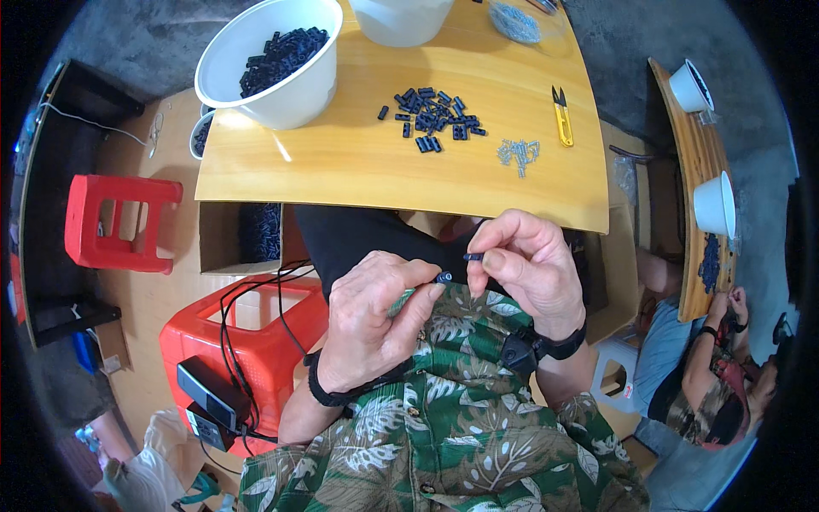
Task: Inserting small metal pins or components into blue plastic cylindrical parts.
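In front of my body, just off the table's near edge, my left hand (374,311) pinches a small dark cylindrical piece (444,277) with a lighter ring at its end. Close beside it, my right hand (531,266) holds another small black piece (473,257) between thumb and fingers. The two pieces are apart. On the table (358,175) beyond my hands lies a loose pile of short black connector-like parts (433,115). To the right of it is a little heap of silvery screw-like bits (519,154).
Yellow-handled thread snips (562,118) lie near the table's right edge. A white tub (299,90) of black parts stands at the left, a second tub (401,21) behind. Red stools (192,341) with cables are at my left. Another person (704,375) sits at a right-hand bench (682,162).
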A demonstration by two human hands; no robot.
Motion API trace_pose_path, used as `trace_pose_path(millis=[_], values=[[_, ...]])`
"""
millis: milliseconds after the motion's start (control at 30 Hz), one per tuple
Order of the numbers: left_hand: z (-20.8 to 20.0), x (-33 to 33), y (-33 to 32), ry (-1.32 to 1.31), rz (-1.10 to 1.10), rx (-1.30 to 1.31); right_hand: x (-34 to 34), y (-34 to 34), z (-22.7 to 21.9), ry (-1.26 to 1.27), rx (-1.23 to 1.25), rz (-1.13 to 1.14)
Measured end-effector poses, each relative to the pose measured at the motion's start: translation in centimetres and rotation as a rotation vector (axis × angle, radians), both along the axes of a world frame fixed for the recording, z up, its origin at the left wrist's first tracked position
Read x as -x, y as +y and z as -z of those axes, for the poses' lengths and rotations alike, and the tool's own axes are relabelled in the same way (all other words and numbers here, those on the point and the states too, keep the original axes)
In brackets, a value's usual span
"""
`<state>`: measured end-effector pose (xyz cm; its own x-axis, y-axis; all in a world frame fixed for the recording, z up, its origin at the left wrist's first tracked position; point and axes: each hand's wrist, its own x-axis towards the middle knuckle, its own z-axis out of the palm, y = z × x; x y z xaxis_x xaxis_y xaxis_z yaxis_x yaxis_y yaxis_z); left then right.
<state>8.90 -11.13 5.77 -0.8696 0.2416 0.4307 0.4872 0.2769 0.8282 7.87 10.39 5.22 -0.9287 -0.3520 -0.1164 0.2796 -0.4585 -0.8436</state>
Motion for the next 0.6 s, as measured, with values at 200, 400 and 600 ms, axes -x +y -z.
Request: trace_pose_path(millis=[200,400,600], values=[[-0.7,-0.3,0.2,-0.009,0.081,0.020,-1.5,0.0,-1.3,0.034,-0.039,0.018],[-0.5,-0.3,0.3,-0.002,0.122,0.011,-2.1,0.0,-1.8,0.141,-0.165,0.047],[-0.3,-0.3,0.3,0.001,0.142,-0.001,-2.0,0.2,-2.8,0.225,-0.245,0.049]])
